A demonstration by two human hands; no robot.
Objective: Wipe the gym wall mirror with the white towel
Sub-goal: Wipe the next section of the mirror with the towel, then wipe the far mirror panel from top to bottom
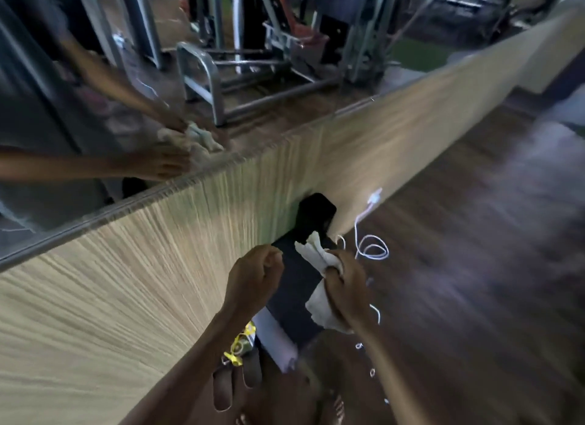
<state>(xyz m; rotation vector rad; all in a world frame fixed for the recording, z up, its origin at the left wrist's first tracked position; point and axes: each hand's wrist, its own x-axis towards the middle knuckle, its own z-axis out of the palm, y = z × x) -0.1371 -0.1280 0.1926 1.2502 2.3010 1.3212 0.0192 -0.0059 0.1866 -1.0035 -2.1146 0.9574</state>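
The right grip (343,276) was curled tight round the crumpled white towel (319,310), low before the wood-panelled wall (126,282), well below the mirror (95,76). The left grip (256,279) was a bare fist. A white cable (370,247) lay coiled nearby on the floor (474,234).

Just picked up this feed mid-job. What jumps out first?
Low centre, the right hand grips the crumpled towel beside the left hand, which is curled in a fist; both are below the glass. The mirror fills the upper left and reflects both hands and the towel. A white cable coils on the floor at the right.
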